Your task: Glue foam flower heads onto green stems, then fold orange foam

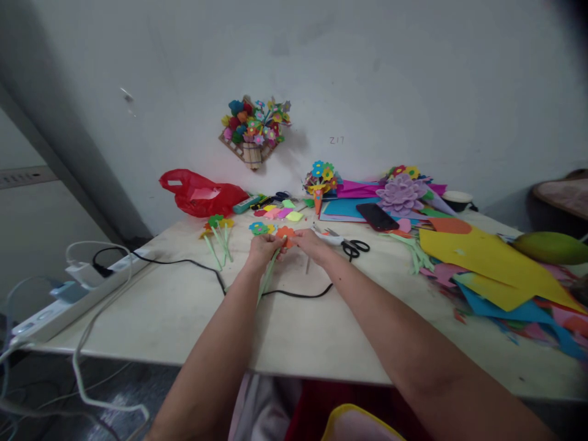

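My left hand (263, 251) is closed around pale green stems (268, 277) of craft flowers, in the middle of the table. Above its fingers show a blue flower (258, 227) and, close by, green and yellow ones. An orange flower (285, 234) sits between my two hands. The fingers of my right hand (309, 242) pinch its right edge. Just right of that hand lie black-handled scissors (353, 247). To the left, several finished-looking flowers with light green stems (223, 242) rest on the table.
A black cable (298, 295) crosses the table below my hands from a power strip (82, 294) on the left. A red plastic bag (199, 195) lies at the back left. Toward the right are a phone (376, 217), coloured sheets (487, 260) and a green-yellow fruit (551, 247).
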`<state>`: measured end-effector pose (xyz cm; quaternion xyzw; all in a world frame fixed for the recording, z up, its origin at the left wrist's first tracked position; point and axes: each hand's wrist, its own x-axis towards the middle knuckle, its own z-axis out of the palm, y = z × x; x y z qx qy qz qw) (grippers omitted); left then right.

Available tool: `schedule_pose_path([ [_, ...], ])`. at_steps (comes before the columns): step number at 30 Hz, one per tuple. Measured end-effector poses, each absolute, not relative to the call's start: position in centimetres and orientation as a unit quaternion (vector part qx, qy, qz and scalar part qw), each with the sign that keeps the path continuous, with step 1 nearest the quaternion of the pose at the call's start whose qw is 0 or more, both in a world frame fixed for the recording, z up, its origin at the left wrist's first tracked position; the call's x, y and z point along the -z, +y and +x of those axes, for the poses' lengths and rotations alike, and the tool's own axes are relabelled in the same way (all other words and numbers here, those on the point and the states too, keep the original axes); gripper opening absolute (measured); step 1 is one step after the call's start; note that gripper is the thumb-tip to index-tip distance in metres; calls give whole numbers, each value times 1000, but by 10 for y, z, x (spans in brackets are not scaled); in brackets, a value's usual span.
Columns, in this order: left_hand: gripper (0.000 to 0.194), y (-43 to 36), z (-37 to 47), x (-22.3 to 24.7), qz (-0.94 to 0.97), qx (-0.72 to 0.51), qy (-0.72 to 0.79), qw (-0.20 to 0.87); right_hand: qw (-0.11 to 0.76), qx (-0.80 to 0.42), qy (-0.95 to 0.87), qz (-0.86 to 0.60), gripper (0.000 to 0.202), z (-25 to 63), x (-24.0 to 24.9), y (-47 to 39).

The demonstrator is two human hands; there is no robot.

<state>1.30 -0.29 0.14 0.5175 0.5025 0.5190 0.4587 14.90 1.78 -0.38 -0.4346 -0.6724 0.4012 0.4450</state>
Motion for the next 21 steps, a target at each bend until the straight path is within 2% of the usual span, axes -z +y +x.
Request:
schedule_pose_path([
  [9, 21, -4, 15, -3, 522, -518, 521, 434, 449, -459, -632, -434, 12, 147, 1, 14],
  [21, 23, -6, 20, -5, 510, -512, 530, 444, 464, -441, -609, -468, 16, 148, -3, 10],
])
